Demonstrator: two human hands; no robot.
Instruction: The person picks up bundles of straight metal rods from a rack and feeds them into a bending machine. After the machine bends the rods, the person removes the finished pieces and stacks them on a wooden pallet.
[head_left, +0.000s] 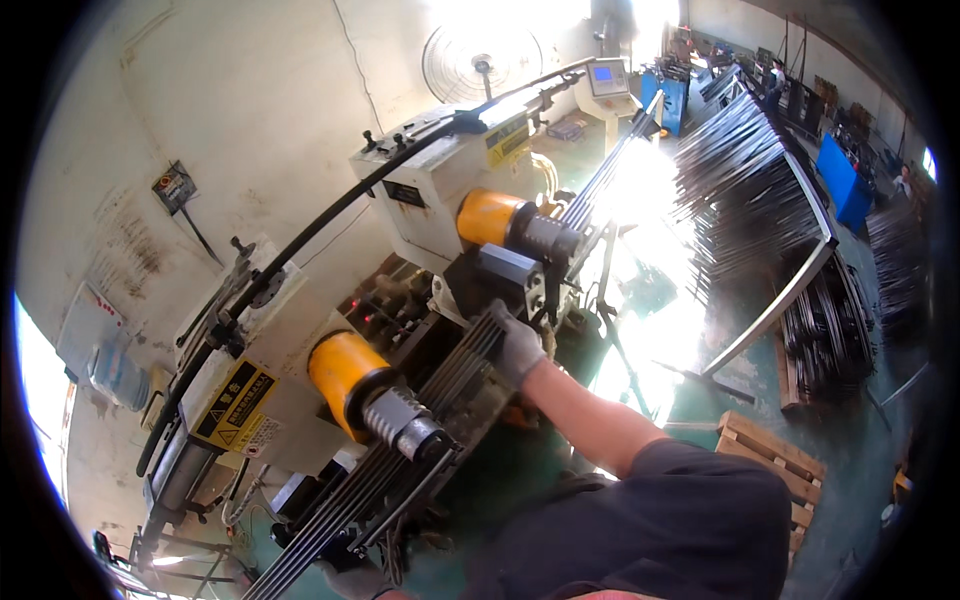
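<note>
On a green workshop floor point(690, 400), gloved right hand point(518, 350) fingers clasp dark rods point(440, 395); left unseen.

Long rods point(430, 400) lying across machine point(330, 300), gloved hand point(517, 348) on them; rack of rods point(750, 190) far right; pallet point(775, 465) near right.

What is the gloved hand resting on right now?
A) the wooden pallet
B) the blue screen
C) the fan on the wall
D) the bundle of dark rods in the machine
D: the gloved hand lies on the rods, between the two yellow cylinders of the machine.
</note>
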